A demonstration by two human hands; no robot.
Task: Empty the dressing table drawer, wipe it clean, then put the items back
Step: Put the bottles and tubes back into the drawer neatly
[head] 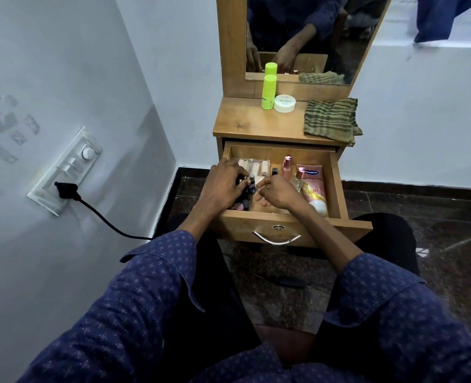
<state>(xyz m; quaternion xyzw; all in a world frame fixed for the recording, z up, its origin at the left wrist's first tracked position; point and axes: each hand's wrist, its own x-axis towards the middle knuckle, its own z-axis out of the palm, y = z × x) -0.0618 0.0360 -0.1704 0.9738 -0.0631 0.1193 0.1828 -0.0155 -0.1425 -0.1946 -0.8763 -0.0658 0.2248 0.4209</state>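
The wooden drawer (336, 183) of the dressing table is pulled open and holds cosmetics. Both my hands are inside it. My left hand (226, 181) is closed around small dark nail polish bottles (249, 186) at the drawer's left side. My right hand (277, 190) hovers mid-drawer with fingers curled; whether it holds anything is hidden. A pink lotion tube (313, 183) lies at the right, a rose-capped bottle (286, 164) stands behind, and a clear packet of pale sticks (253, 165) lies at the back left. A green striped cloth (331, 118) rests folded on the tabletop.
A lime-green bottle (268, 92) and a white round jar (284, 103) stand on the tabletop (250, 125) below the mirror (311, 29). A switchboard with a black plug and cable (68, 189) is on the left wall. My knees flank the drawer front and its metal handle (277, 239).
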